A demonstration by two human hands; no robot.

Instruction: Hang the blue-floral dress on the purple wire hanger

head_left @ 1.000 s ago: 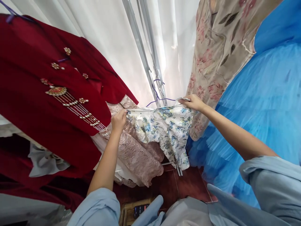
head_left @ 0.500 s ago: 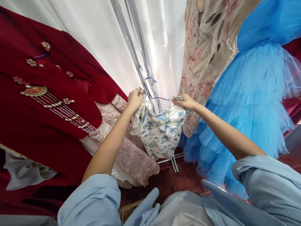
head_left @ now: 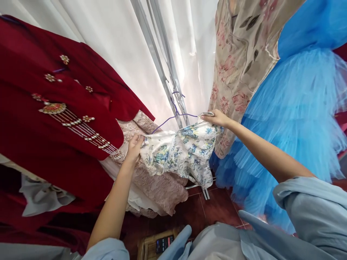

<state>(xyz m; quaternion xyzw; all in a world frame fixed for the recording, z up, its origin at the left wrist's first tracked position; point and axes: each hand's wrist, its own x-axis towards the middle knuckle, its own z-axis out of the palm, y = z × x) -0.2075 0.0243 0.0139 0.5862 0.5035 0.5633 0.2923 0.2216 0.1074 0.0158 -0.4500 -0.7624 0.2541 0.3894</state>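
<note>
Holding the white blue-floral top (head_left: 176, 153) spread between both hands, just below the purple wire hanger (head_left: 177, 115) and in front of the grey metal stand (head_left: 153, 43). Pinching its left corner between thumb and fingers of the left hand (head_left: 135, 148), beside the pink brocade skirt (head_left: 162, 191); clamping the folded upper edge at the opposite corner in the right hand (head_left: 215, 118), in front of the beige rose-print dress (head_left: 238, 79).

Done, judging from the view: opened out across its width, already at the hanger. Not yet done: let go by either hand, or brought level; lower on the left than on the right, slack and creased in the middle, with bare hanger wire above the neckline.

Hidden: both hanger ends, perhaps inside the shoulders, perhaps only behind the cloth. Hard to make out: any catch of the hook on the stand. Out of sight: the back of the top. Cut off by the frame: the beaded maroon velvet jacket (head_left: 54, 144), the blue tulle dress (head_left: 284, 119) and, partly behind clothing, the wooden stool (head_left: 145, 248) under a phone (head_left: 162, 245) with unreadable text.
</note>
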